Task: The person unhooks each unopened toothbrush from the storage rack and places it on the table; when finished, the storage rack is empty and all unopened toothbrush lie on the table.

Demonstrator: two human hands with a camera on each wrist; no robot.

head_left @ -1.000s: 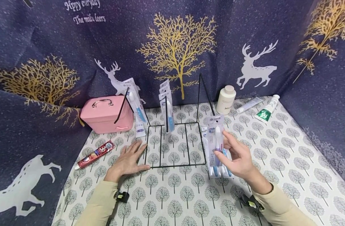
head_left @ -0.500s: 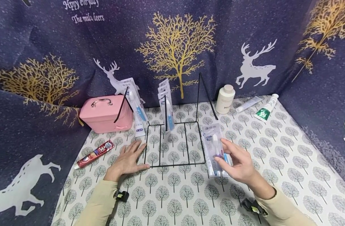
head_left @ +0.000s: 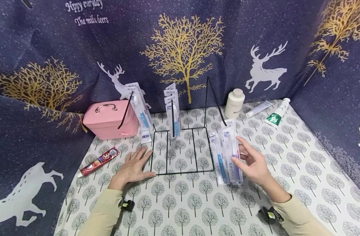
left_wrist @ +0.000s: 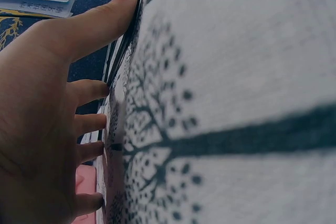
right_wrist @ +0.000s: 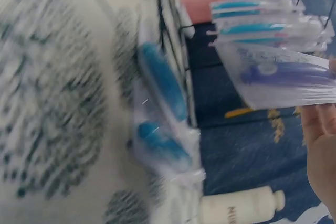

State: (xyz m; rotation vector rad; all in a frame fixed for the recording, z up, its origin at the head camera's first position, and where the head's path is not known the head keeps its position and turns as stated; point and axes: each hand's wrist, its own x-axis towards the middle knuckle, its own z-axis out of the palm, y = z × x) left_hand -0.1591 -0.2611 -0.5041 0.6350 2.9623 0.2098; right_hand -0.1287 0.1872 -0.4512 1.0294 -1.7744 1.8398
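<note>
Right hand [head_left: 253,164] pinching purple toothbrush pack [head_left: 228,147] above tablecloth [head_left: 194,219], at wire rack [head_left: 181,172]'s 3 o'clock, blue toothbrush pack [head_left: 219,164] just beside it, left hand [head_left: 133,168] at rack's 8 o'clock, fingers released, spread.

Rack [head_left: 195,150] on table [head_left: 180,218], case [head_left: 110,120] left, bottle [head_left: 234,105] behind right

Purple toothbrush pack [right_wrist: 283,80] cropped, right wrist view

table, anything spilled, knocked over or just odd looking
Nothing looks spilled or damaged. Slightly out of place: toothbrush packs lie loose on the table just right of the rack, while other packs hang from it.
</note>
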